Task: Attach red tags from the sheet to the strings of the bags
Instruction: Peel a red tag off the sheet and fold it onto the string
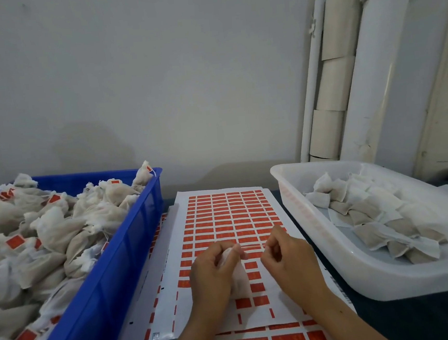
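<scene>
Presently left hand (212, 271) clasping bag (238, 279); right hand (284, 254) pinching its string (252, 246), drawn taut between. Risk: thin string slipping or snapping before reaching tag sheet (229, 218) beneath.

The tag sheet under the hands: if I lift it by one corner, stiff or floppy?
Probably floppy: the tag sheet looks paper-thin and lies flat. Likely light, so it may slide when pushed. Emptied rows nearest the hands could tear.

I see a dark table (420, 323) carrying a blue plastic crate (113, 274) at its left edge, white sheets of red rectangular tags (229, 218) in the middle, and a white translucent plastic tray (317, 224) at its right.
</scene>
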`<state>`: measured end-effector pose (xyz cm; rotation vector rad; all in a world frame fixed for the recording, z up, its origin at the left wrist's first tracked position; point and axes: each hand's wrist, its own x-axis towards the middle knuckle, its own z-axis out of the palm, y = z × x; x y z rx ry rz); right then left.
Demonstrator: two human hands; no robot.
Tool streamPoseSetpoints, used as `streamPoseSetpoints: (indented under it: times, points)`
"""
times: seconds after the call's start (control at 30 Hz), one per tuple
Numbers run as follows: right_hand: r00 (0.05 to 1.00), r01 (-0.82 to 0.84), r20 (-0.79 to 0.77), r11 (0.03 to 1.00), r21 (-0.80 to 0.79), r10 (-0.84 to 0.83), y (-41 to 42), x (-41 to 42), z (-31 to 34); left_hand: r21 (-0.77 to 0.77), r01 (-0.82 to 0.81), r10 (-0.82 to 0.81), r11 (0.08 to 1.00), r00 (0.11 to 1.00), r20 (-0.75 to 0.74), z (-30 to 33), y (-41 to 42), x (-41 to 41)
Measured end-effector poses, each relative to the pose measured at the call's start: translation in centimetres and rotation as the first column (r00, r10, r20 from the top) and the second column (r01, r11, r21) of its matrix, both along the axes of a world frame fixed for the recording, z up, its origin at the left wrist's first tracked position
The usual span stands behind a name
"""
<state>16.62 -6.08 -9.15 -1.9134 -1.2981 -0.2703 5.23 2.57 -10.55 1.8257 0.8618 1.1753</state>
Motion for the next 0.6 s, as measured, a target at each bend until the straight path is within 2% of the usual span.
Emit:
streamPoseSetpoints:
  times: [0.13, 0.27, 0.53, 0.6]
  points:
    - [0.998, -0.008, -0.059, 1.0, 0.007, 0.008, 0.3, 0.1, -0.3, -0.018, 0.006, -0.006, 1.0, 1.0, -0.024, -0.1, 0.2, -0.1]
    - [0.986, -0.11, -0.128, 0.993, -0.031, 0.106, -0.1, 1.0, -0.7, -0.07, 0.069, -0.075, 0.995, 0.994, -0.082, -0.3, 0.5, -0.7]
    - [0.952, -0.24, -0.207, 0.969, -0.054, 0.224, 0.0, 0.2, -0.4, -0.211, 0.1, -0.107, 0.972, 0.994, -0.02, 1.7, 1.3, -2.2]
    - [0.935, -0.307, -0.223, 0.944, -0.119, 0.276, 0.1, -0.6, -0.3, -0.258, 0.064, -0.071, 0.964, 0.997, -0.018, 2.2, 2.0, -3.2]
